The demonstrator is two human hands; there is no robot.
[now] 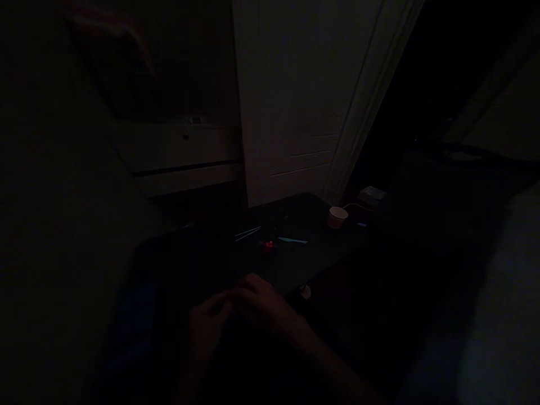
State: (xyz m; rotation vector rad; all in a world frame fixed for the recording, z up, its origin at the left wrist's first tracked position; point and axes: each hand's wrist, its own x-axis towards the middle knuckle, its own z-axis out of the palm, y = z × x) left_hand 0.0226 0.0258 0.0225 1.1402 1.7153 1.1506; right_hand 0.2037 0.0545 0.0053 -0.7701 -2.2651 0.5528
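Note:
In very dim light, my left hand [208,320] and my right hand [257,301] meet above the near edge of a dark table [324,253]. Both have their fingers bent and pinched together, fingertips touching or almost touching. Whatever may be between them is too dark to make out. Just beyond the hands lies a small object with a red glow [268,245]. To its right is a pale blue plastic knife [292,241]. Two thin light sticks [247,233] lie to its left, close together at an angle.
A pale paper cup [337,217] stands at the table's far right, with a thin white cord behind it. A small box [371,195] sits beyond. A white panelled door [295,112] rises behind the table, beside a drawer unit [181,149] at left.

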